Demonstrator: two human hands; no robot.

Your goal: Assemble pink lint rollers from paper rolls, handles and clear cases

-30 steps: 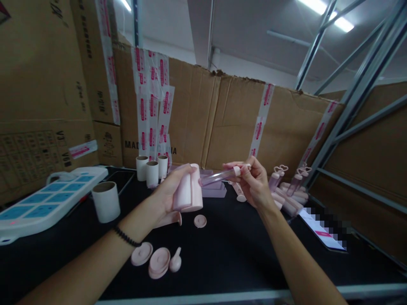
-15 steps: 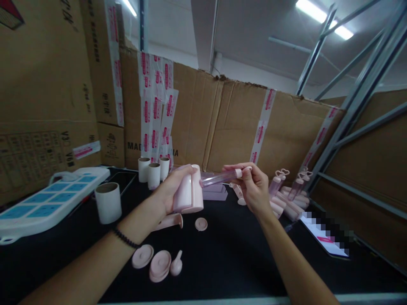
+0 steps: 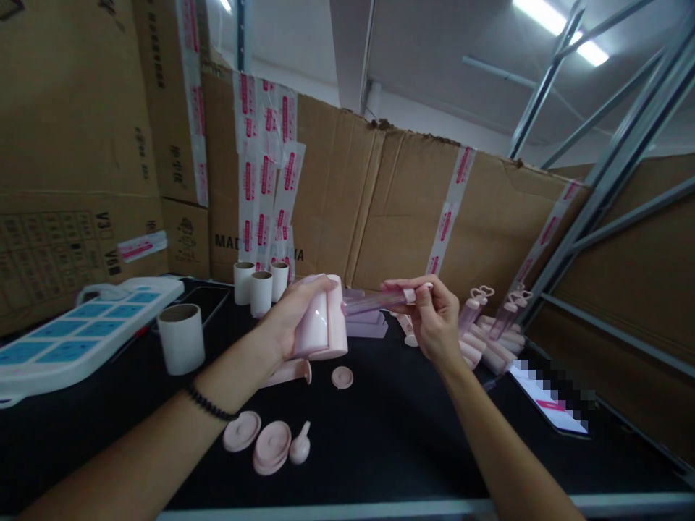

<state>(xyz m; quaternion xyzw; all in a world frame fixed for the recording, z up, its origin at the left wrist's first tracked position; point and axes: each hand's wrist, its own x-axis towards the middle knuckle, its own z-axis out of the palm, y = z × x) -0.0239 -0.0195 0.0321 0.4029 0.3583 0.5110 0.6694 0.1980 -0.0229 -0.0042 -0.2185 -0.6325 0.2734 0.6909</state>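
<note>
Above the black worktop (image 3: 407, 434) I hold two things up in the air, close to each other. My left hand (image 3: 290, 318) is closed around a pink case (image 3: 324, 325), with the fingers (image 3: 312, 288) curled over its top and the thumb side hidden behind it. My right hand (image 3: 434, 318) pinches a clear tube (image 3: 374, 301) at the end that has a pale cap (image 3: 410, 294), with the fingers pressed together on that end. The tube lies almost flat and points left, and its free end reaches the right side of the pink case. I cannot tell if the tip goes inside or only touches. A black bead band (image 3: 209, 405) sits on my left wrist. Under my left hand, on the worktop, lies a pink handle part (image 3: 290, 372), and just beside it is a small pink disc (image 3: 342, 376). Nearer to me lie some round pink lids (image 3: 271, 445) close together. A white paper roll (image 3: 181, 338) stands on end to the left, and three smaller rolls (image 3: 260, 286) stand in a group farther back. A white power strip (image 3: 70, 336) with blue squares lies at the far left. Some flat pink pieces (image 3: 366, 327) are stacked behind the case. Past my right hand is a pile of pink tubes (image 3: 489, 344), some with heart tops. A phone (image 3: 548, 398) lies flat to the right of the pile. Big cardboard boxes (image 3: 380, 210) with pink tape stand along the back, and a grey metal rack (image 3: 597, 188) stands on the right.
</note>
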